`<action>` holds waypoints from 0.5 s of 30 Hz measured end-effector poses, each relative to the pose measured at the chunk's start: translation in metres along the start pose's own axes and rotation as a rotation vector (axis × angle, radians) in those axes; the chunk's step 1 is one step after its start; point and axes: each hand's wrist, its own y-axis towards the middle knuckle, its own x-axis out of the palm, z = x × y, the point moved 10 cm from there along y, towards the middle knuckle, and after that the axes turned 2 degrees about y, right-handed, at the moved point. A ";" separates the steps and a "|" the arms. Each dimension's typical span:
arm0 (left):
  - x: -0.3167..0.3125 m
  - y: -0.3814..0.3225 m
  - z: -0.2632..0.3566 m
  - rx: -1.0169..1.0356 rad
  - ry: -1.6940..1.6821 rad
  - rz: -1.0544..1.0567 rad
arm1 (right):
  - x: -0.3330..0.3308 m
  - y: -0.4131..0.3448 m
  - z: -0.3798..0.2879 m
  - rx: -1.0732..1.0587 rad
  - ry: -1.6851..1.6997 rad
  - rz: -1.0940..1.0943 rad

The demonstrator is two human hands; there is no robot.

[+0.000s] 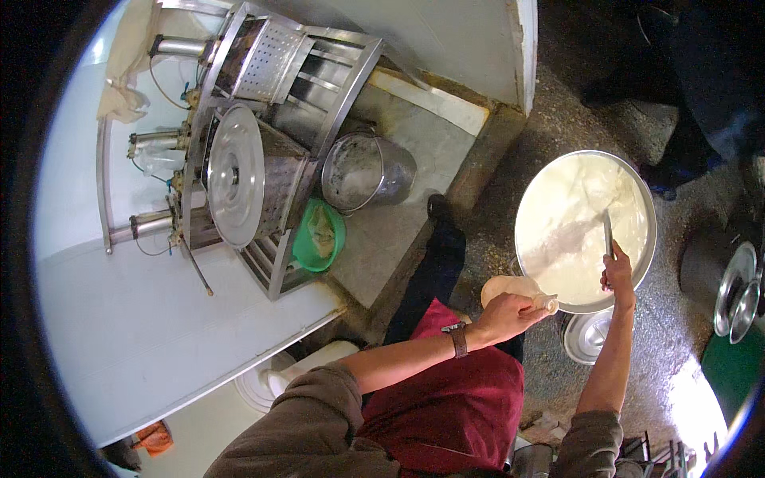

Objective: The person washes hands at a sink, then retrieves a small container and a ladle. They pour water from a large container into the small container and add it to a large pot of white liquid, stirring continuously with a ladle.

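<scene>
A large round metal pot (650,239) of creamy off-white, thick liquid stands on the speckled floor before me. My right hand (617,276) is closed around the handle of a metal utensil (608,230), whose far end reaches into the creamy mass (574,227). At the pot's near left rim, my left hand (517,316) grips the gathered, twisted neck of a pale cloth or bag (508,288); its rounded part hangs beside the pot. The utensil's working end is hidden in the liquid.
A metal stand (343,101) at the left holds a lidded vessel (236,176). Beneath are a metal bucket (394,170) and a green plastic basin (302,257). A small lidded pot (577,340) stands near the large one. Someone in dark clothing (687,77) is at upper right, near metal lids (732,287).
</scene>
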 end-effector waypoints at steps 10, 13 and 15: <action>-0.017 0.032 -0.009 -0.119 -0.112 -0.083 | 0.073 0.005 0.037 -0.345 -0.382 0.109; -0.025 0.057 0.004 -0.087 -0.041 -0.123 | 0.097 -0.036 0.046 -0.447 -0.413 0.159; -0.026 0.078 0.015 -0.048 -0.006 -0.138 | 0.108 -0.061 0.061 -0.340 -0.297 0.164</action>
